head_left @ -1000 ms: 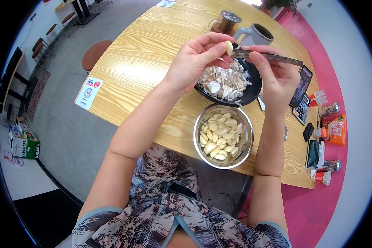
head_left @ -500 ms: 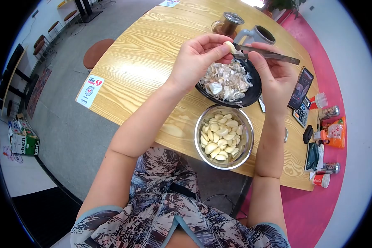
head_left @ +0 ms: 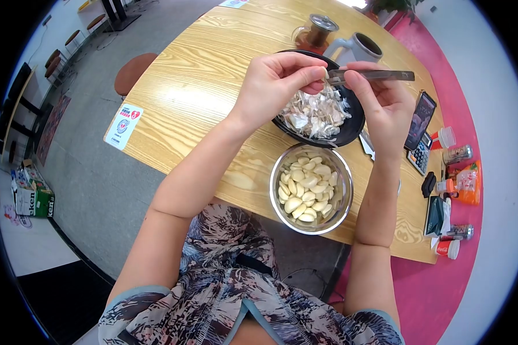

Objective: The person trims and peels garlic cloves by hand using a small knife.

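Note:
Pinched in my left hand (head_left: 276,83) is a garlic clove (head_left: 326,73), mostly hidden by the fingers. My right hand (head_left: 383,103) is closed on metal tweezers (head_left: 380,75), whose tips are at the clove. Both hands are above a black bowl (head_left: 355,127) that holds garlic skins (head_left: 316,112). Nearer my body, a steel bowl (head_left: 347,198) holds several peeled cloves (head_left: 308,187).
Behind the black bowl stand a grey mug (head_left: 357,49) and a glass teapot (head_left: 315,33). On the right are a knife (head_left: 366,144), a phone (head_left: 421,121), a calculator (head_left: 420,156), an orange packet (head_left: 469,183) and a red cup (head_left: 448,249).
The tweezers have turned closer to level, and their two arms are now nearer together. The clove has turned in my left fingers and less of it shows.

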The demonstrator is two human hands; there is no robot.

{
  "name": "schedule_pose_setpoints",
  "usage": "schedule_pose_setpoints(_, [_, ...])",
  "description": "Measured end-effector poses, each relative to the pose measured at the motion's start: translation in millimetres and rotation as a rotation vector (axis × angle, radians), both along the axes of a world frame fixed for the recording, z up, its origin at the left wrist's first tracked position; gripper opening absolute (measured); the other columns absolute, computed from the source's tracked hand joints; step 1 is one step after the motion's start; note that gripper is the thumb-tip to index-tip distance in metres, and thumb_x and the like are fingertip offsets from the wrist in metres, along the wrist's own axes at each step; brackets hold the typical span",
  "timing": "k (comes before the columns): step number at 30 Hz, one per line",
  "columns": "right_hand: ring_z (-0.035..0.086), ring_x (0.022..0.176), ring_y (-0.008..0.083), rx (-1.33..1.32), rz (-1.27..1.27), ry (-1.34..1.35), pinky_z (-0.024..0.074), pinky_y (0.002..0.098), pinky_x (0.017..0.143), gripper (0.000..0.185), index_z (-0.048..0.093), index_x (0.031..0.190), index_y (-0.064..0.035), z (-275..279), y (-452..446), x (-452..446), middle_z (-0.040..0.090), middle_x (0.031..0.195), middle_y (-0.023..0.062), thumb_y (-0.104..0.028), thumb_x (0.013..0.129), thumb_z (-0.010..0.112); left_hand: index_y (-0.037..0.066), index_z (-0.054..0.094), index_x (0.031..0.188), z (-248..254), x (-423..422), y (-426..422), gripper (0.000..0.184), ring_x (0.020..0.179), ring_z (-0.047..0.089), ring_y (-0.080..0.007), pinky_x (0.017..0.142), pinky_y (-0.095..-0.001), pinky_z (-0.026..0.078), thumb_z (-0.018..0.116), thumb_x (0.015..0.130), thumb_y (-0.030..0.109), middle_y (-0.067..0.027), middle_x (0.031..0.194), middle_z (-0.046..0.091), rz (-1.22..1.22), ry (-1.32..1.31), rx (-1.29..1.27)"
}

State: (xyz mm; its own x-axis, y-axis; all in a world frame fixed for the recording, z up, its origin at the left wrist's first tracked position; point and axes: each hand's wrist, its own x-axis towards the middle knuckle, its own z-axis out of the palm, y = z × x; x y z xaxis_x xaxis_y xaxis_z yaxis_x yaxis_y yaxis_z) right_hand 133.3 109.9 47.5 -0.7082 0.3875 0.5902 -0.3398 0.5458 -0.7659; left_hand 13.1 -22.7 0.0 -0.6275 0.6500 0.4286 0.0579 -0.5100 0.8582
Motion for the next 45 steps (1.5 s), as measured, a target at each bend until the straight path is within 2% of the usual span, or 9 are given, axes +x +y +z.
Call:
schedule_pose_setpoints(7, [0.064, 0.077, 0.0104, -0.076, 0.013, -0.007, 0.0509, 0.0224, 0.072, 0.016, 0.066, 0.095, 0.0039, 0.2, 0.7, -0.9, 0.068, 0.086, 0.0069, -0.006, 0.083, 0.070, -0.004, 0.066, 0.105, 0.2, 1.6, -1.1, 0.019, 0.081, 0.068, -0.0140, 0.075, -0.0239, 0.056, 0.064, 0.089, 0.007, -0.0095, 0.091, 0.069, 0.015, 0.056, -0.037])
schedule_pose_setpoints(15, [0.067, 0.078, 0.0163, -0.313, 0.119, -0.035, 0.0556, 0.0265, 0.072, 0.018, 0.065, 0.100, 0.0058, 3.6, 15.4, -0.8, 0.069, 0.088, 0.0132, -0.006, 0.086, 0.067, -0.003, 0.063, 0.113, -1.7, -3.2, 1.4, 0.026, 0.085, 0.066, -0.0136, 0.077, -0.0262, 0.056, 0.061, 0.090, 0.009, -0.0087, 0.094, 0.068, -0.178, -0.005, 0.048])
schedule_pose_setpoints(22, [0.067, 0.078, 0.0162, -0.291, 0.126, -0.047, 0.0556, 0.0261, 0.072, 0.018, 0.064, 0.100, 0.0064, -2.1, 13.8, -5.3, 0.069, 0.089, 0.0140, -0.006, 0.086, 0.067, -0.002, 0.063, 0.111, 4.2, -2.5, -4.1, 0.027, 0.080, 0.065, -0.0130, 0.074, -0.0270, 0.055, 0.064, 0.089, 0.013, -0.0075, 0.090, 0.066, -0.151, -0.040, -0.020])
schedule_pose_setpoints(28, [0.066, 0.077, 0.0156, -0.232, 0.101, -0.031, 0.0547, 0.0260, 0.073, 0.017, 0.065, 0.100, 0.0054, -0.2, 5.5, -3.5, 0.069, 0.090, 0.0128, -0.006, 0.086, 0.067, -0.001, 0.062, 0.103, -0.8, -5.3, -2.1, 0.021, 0.077, 0.065, -0.0136, 0.070, -0.0263, 0.056, 0.064, 0.089, 0.015, -0.0075, 0.087, 0.065, -0.134, -0.043, -0.029])
schedule_pose_setpoints(33, [0.065, 0.082, 0.0148, -0.217, 0.112, 0.085, 0.0533, 0.0256, 0.077, 0.018, 0.065, 0.101, 0.0048, 4.0, 14.0, -0.6, 0.068, 0.094, 0.0127, -0.004, 0.086, 0.067, 0.001, 0.059, 0.105, -3.3, -12.2, -0.7, 0.019, 0.074, 0.063, -0.0109, 0.064, -0.0241, 0.056, 0.060, 0.092, 0.013, -0.0098, 0.090, 0.065, -0.290, -0.265, 0.061])
schedule_pose_setpoints(39, [0.066, 0.083, 0.0153, -0.213, 0.163, 0.091, 0.0533, 0.0259, 0.077, 0.019, 0.064, 0.103, 0.0047, 0.2, 16.1, -4.3, 0.069, 0.094, 0.0139, -0.004, 0.086, 0.066, 0.000, 0.059, 0.106, -0.6, -8.3, -1.7, 0.017, 0.075, 0.062, -0.0084, 0.064, -0.0238, 0.056, 0.057, 0.093, 0.013, -0.0103, 0.091, 0.065, -0.318, -0.194, 0.064])
schedule_pose_setpoints(45, [0.067, 0.082, 0.0170, -0.258, 0.213, 0.067, 0.0548, 0.0270, 0.076, 0.015, 0.065, 0.100, 0.0046, 2.2, 14.8, -1.2, 0.069, 0.091, 0.0139, -0.004, 0.087, 0.064, -0.001, 0.059, 0.108, -1.5, -5.5, -0.3, 0.021, 0.074, 0.062, -0.0097, 0.065, -0.0243, 0.057, 0.056, 0.094, 0.014, -0.0108, 0.091, 0.065, -0.317, -0.126, 0.043])
